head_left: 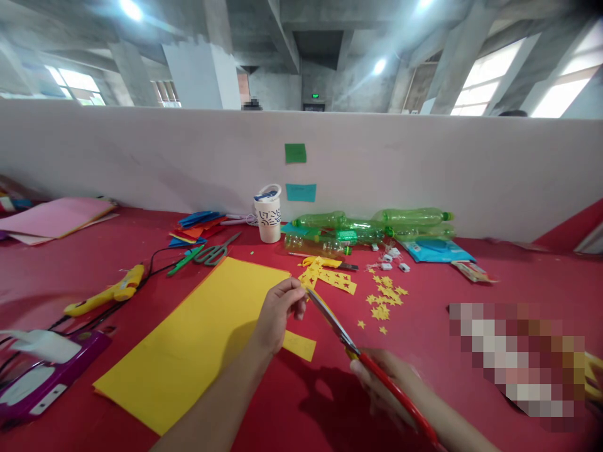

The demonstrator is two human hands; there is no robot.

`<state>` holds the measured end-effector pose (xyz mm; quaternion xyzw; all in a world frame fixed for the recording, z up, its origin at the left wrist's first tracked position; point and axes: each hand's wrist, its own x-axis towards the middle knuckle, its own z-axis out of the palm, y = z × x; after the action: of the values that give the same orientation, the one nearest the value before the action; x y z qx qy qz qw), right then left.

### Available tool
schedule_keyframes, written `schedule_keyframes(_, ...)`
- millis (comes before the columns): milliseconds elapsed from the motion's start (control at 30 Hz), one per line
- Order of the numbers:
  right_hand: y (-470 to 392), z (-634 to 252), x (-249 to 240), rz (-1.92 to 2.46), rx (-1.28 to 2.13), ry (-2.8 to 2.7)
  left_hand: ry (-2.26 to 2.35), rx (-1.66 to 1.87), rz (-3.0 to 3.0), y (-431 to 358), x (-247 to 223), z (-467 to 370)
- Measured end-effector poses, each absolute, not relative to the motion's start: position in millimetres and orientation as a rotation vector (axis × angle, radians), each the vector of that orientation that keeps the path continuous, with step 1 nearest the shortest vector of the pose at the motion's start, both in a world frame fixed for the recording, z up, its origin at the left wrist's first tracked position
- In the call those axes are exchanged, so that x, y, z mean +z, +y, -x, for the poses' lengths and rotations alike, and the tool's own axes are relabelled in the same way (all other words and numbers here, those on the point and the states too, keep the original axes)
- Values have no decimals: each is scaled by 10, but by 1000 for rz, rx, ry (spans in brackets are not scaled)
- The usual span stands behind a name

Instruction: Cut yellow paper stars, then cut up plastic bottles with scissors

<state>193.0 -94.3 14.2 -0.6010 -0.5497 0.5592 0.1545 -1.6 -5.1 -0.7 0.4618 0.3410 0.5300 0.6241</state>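
My right hand (381, 373) is closed around a pair of scissors (335, 321) with long metal blades and red handles. The blades point up and left, toward my left hand (281, 307). The fingertips of my left hand are pinched together on a thin strip of yellow paper (326, 302), seen nearly edge-on along the blades. Below the left hand lies a short yellow paper strip (300, 346). Beside it is a stack of large yellow sheets (198, 336). Small yellow paper stars (386, 295) are scattered to the right; yellow strips with star-shaped holes (336, 278) lie behind.
Green plastic bottles (367, 227) and a white cup (269, 220) stand or lie along the partition (188, 157). A yellow utility knife (325, 262), grey-handled scissors (214, 252), a yellow glue gun (110, 292) and a purple power strip (51, 376) are on the red table (424, 333).
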Motion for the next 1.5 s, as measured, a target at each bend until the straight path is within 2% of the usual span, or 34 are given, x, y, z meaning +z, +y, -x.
schedule_keyframes(667,-945,-1984,-13,1601,1561,-1590,814,1214,-1082,-38,1,34)
schedule_keyframes(1500,-963,-1962,-3,1543,1607,-1510,866,1236,-1424,-130,24,-24)
